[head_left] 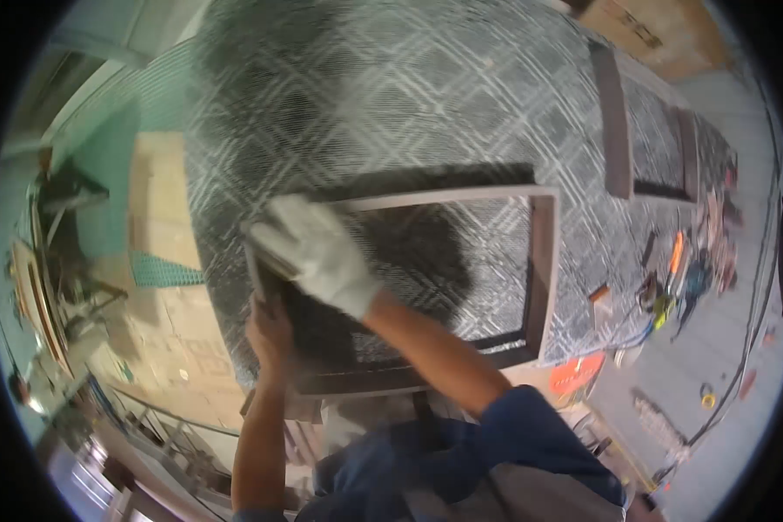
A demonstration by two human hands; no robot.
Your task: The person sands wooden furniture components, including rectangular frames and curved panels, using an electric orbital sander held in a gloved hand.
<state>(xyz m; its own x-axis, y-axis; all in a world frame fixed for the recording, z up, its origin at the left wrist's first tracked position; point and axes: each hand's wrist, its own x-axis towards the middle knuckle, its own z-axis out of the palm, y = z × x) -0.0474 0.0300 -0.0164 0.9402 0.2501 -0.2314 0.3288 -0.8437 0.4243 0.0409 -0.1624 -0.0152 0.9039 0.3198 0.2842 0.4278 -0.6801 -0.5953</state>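
A rectangular wooden frame (pixel 544 261), greyish brown with deep sides, lies on a grey carpet with a diamond pattern (pixel 444 96). My left hand (pixel 271 335), bare, grips the frame's left side near its lower part. Across the body reaches my right hand (pixel 317 257), in a white glove and slightly blurred, its fingers closed over the frame's upper left corner. A thin brownish edge shows under the glove; what it belongs to is hidden. Inside the frame the carpet is visible, darkened by shadow.
A second, similar frame (pixel 618 130) stands on the carpet at the far right. Power tools with cords (pixel 687 283) and a small block (pixel 598 294) lie at the right edge. Plywood sheets (pixel 178 331) and green mesh (pixel 161 96) are on the left; a cardboard box (pixel 657 35) is at the back.
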